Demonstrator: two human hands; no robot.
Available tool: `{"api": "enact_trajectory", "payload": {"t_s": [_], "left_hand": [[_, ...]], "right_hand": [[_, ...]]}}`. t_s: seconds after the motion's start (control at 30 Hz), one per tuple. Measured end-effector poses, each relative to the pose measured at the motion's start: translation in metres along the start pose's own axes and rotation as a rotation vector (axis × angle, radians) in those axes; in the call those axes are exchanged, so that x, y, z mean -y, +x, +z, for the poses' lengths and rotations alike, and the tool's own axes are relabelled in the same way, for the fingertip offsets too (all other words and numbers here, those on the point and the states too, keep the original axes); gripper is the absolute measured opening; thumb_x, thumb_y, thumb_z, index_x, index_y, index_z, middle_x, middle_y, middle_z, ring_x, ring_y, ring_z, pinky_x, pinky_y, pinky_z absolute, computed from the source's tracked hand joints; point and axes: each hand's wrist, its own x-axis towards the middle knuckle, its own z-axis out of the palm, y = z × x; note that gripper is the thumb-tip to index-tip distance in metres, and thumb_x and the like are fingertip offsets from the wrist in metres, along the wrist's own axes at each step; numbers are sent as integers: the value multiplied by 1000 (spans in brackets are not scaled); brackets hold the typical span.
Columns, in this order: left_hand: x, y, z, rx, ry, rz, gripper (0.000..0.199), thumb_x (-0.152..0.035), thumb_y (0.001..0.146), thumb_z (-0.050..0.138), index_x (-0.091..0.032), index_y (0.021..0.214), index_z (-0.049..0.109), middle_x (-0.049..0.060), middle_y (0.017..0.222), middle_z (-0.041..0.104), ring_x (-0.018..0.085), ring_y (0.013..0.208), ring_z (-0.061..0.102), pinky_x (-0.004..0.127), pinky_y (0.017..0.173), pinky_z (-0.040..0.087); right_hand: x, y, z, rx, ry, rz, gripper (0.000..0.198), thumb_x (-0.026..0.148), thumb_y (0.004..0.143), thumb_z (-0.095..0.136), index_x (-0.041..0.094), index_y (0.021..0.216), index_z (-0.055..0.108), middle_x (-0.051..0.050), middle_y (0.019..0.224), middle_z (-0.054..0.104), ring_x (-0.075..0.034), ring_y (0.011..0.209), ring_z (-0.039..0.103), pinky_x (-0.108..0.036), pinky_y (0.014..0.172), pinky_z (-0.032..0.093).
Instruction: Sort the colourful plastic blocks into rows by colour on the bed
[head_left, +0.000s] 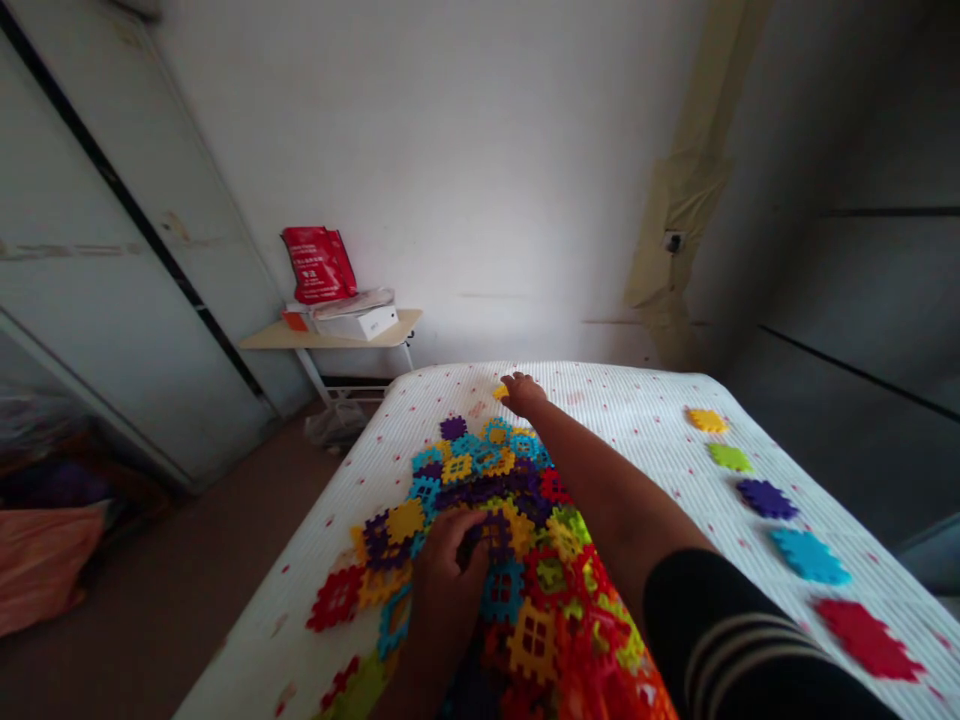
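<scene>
A large heap of interlocking plastic tiles with toothed edges, in blue, yellow, purple, red, green and orange, spreads down the middle of the bed. My left hand [450,562] rests over the heap, its thumb and forefinger curved but apart, beside a purple window tile [495,535]. Nothing shows between those fingers. My right arm stretches over the heap, and my right hand [525,393] is near the bed's far edge. A small yellow tile [500,392] shows at its fingers, partly hidden by the hand; it appears gripped.
Along the bed's right side lies a spaced row: a yellow tile [707,420], green tile [730,457], purple tile [766,498], blue tile [810,555] and red tile [870,637]. A small table [262,340] bearing a red bag [319,265] and white box [360,322] stands beyond, left.
</scene>
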Motion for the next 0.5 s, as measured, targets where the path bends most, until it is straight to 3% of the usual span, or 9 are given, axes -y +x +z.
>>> {"api": "enact_trajectory", "payload": {"t_s": [0.1, 0.27, 0.37, 0.5], "left_hand": [[2, -1, 1, 12, -16, 14, 28, -28, 72, 52, -21, 95, 67, 8, 102, 64, 24, 98, 58, 40, 89, 45], [5, -3, 3, -11, -26, 44, 27, -23, 72, 51, -21, 94, 66, 7, 101, 64, 22, 97, 58, 37, 87, 45], [6, -3, 3, -7, -37, 50, 26, -23, 72, 51, -21, 94, 66, 8, 100, 64, 21, 96, 59, 36, 87, 46], [4, -2, 1, 10, -37, 43, 26, -26, 72, 52, -21, 93, 67, 8, 100, 64, 22, 96, 59, 38, 88, 46]], "right_hand": [[14, 8, 13, 25, 9, 48, 47, 36, 81, 53, 29, 127, 46, -11, 133, 43, -28, 116, 43, -42, 86, 41], [15, 5, 28, 32, 5, 81, 30, 29, 90, 38, 26, 115, 57, -11, 118, 57, -26, 113, 48, -46, 90, 35], [2, 3, 20, 23, 26, 96, 32, 30, 93, 34, 24, 114, 57, -11, 109, 63, -24, 107, 54, -40, 87, 39], [-42, -7, -4, -18, 93, 171, 34, 31, 93, 34, 16, 109, 60, -12, 103, 66, -20, 95, 61, -29, 78, 44]]}}
